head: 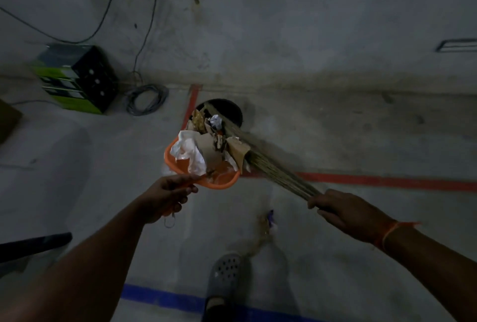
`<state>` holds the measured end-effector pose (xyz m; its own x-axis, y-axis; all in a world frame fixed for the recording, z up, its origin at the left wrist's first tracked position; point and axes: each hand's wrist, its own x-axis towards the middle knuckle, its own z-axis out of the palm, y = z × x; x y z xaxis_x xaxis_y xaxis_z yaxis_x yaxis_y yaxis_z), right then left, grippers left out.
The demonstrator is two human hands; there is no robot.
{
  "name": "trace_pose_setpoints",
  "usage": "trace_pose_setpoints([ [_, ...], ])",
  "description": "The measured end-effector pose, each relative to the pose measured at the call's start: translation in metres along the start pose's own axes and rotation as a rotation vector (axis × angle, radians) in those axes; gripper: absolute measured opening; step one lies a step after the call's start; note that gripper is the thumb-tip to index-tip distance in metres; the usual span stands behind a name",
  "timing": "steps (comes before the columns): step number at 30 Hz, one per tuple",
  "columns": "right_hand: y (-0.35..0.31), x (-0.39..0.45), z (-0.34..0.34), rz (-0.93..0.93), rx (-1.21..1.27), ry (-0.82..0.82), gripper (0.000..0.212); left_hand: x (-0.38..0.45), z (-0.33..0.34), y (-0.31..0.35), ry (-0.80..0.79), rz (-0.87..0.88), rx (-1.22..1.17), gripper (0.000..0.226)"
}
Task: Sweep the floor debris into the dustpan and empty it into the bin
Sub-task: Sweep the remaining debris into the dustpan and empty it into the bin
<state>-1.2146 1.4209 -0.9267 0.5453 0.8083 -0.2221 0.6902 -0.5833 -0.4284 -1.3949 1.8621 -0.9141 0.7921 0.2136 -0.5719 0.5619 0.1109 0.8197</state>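
Note:
My left hand point(167, 194) grips the handle of an orange dustpan point(171, 164), held up off the floor and tilted away toward a black bin point(233, 111) by the wall. The pan is heaped with debris point(204, 146): white crumpled paper, cardboard scraps and wrappers, its far end over the bin's mouth. My right hand point(340, 209) is closed on a straw broom point(271, 164), whose bristle end lies along the debris and reaches into the bin. A few bits of litter point(268, 219) remain on the floor between my hands.
A green and black box point(77, 79) and a cable coil point(147, 99) sit by the wall at left. Red tape lines point(387, 181) and a blue line point(160, 297) mark the concrete floor. My grey clog point(224, 277) is below. A dark bar point(33, 244) juts in at left.

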Motion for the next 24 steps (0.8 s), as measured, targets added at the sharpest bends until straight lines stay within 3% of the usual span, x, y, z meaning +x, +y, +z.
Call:
trace_pose_setpoints([
  [8, 0.028, 0.187, 0.014, 0.001, 0.009, 0.037, 0.026, 0.16, -0.094, 0.039, 0.083, -0.017, 0.11, 0.035],
  [11, 0.037, 0.227, 0.026, -0.006, 0.034, 0.032, 0.037, 0.201, -0.118, 0.049, 0.136, -0.006, 0.216, 0.034],
  [17, 0.054, 0.248, 0.039, 0.055, -0.009, 0.025, 0.035, 0.253, -0.137, 0.041, 0.206, 0.064, 0.504, 0.045],
  [21, 0.067, 0.241, 0.04, 0.126, -0.032, -0.013, 0.045, 0.264, -0.125, 0.045, 0.287, 0.092, 0.69, 0.042],
  [24, 0.067, 0.238, 0.036, 0.134, -0.062, 0.0, 0.041, 0.272, -0.114, 0.058, 0.303, 0.065, 0.773, 0.044],
])
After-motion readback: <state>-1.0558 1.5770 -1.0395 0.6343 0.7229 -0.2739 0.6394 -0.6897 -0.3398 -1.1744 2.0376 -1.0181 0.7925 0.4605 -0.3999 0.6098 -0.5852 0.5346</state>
